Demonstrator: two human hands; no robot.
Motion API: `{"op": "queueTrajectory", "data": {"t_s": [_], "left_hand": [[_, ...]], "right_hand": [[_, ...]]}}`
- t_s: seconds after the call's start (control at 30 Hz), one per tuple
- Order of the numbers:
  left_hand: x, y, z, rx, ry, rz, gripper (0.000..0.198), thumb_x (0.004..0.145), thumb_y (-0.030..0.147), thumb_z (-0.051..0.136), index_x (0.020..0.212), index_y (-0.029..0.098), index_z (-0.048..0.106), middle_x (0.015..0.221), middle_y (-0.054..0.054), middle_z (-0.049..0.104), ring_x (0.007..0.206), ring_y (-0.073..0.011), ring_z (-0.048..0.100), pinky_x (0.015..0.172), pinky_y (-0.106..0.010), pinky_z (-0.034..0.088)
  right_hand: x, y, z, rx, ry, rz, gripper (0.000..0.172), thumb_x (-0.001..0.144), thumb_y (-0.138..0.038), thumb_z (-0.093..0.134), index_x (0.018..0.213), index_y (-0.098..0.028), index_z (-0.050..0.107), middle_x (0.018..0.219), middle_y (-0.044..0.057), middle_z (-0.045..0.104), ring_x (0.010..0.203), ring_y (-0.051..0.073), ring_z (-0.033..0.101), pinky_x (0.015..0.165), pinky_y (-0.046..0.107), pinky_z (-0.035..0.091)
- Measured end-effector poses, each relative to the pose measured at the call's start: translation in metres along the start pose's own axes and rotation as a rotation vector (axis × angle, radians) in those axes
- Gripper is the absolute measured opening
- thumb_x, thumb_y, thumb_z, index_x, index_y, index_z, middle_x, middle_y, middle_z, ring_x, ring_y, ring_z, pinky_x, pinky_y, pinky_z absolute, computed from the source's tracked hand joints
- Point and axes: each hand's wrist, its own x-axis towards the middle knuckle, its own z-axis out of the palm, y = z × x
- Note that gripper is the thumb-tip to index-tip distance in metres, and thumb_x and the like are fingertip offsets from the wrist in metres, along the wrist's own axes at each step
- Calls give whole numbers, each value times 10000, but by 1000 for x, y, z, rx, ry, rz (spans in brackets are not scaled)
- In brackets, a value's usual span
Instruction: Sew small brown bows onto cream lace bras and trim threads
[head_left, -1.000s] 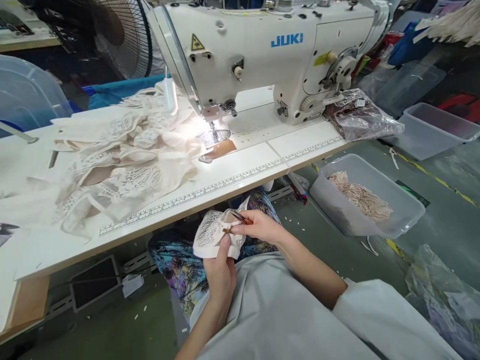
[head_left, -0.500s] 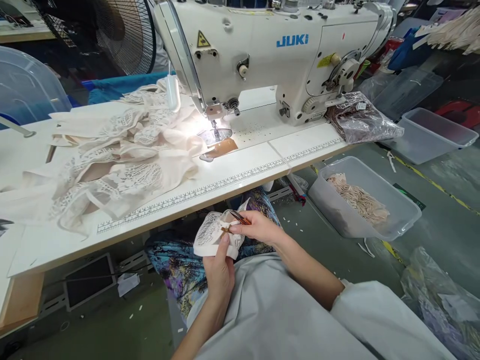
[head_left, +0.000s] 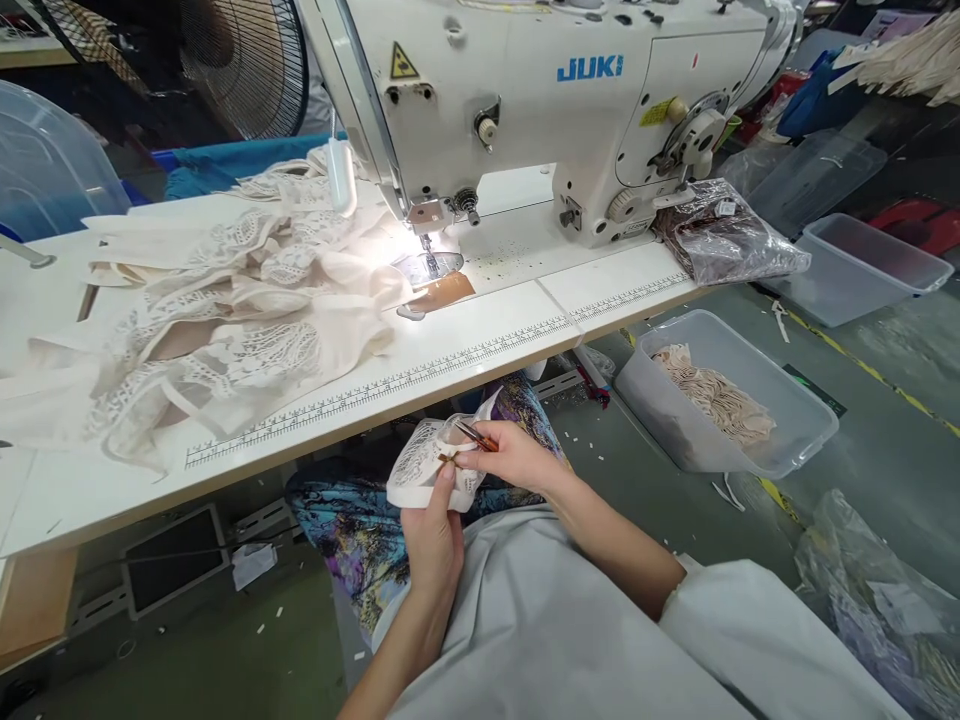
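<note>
Over my lap, my left hand [head_left: 435, 535] is closed on the lower edge of a cream lace garment piece [head_left: 415, 465] with a smooth pale band. Its thumb presses just below a small brown bow [head_left: 448, 459] on the lace. My right hand [head_left: 517, 458] has thread snips [head_left: 477, 436] with an orange handle tucked in its fingers, their dark tips pointing up and left over the lace. The right fingertips touch the lace beside the bow. What the curled fingers underneath grip is hidden.
A white JUKI sewing machine [head_left: 525, 110] stands on the table [head_left: 480, 345], its needle area lit. Cream lace garments [head_left: 247, 310] are heaped to its left. A plastic-wrapped bundle [head_left: 724, 235] lies at the right end. On the floor, a clear bin [head_left: 795, 445] holds beige pieces.
The view has shifted slightly. Both hands keep their hold on the lace; the right fingertips have eased slightly off the bow, which shows more fully now.
</note>
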Motion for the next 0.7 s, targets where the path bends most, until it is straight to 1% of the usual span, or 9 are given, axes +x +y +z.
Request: {"op": "queueTrajectory", "data": {"t_s": [0.17, 0.33, 0.4, 0.53, 0.7], "left_hand": [[3, -2, -1, 6, 4, -1, 491, 670, 308, 890, 1116, 196, 719, 1148, -82, 750, 1148, -258, 680, 1051, -375, 519], [4, -3, 3, 7, -8, -16, 498, 623, 341, 919, 1065, 197, 738, 1142, -84, 756, 1164, -265, 673, 1043, -369, 522], [3, -2, 4, 7, -28, -17, 502, 605, 354, 930, 1044, 193, 746, 1124, -85, 762, 1153, -265, 678, 1045, -370, 519], [5, -2, 3, 2, -32, -34, 532, 565, 364, 950, 1030, 195, 753, 1086, -75, 771, 1103, -256, 698, 1024, -363, 527], [10, -3, -2, 45, -63, -36, 552, 606, 443, 915, 1060, 181, 741, 1094, -86, 768, 1096, -252, 697, 1017, -359, 515]], "right_hand": [[0, -1, -2, 5, -25, 12, 454, 630, -433, 865, 933, -138, 700, 833, -13, 672, 774, 126, 565, 749, 260, 466], [-2, -7, -2, -69, 30, 17, 380, 691, -455, 817, 841, -149, 650, 773, -21, 604, 737, 112, 515, 677, 242, 428], [-2, -7, -1, -65, 29, 19, 372, 697, -461, 806, 825, -159, 630, 762, -27, 585, 733, 112, 507, 678, 243, 425], [-1, -2, -1, -62, 39, 29, 388, 685, -467, 803, 838, -166, 612, 765, -30, 571, 727, 113, 500, 675, 245, 416], [1, 7, -1, -96, 78, 14, 408, 673, -487, 806, 846, -178, 601, 779, -16, 591, 731, 127, 525, 681, 260, 437]]}}
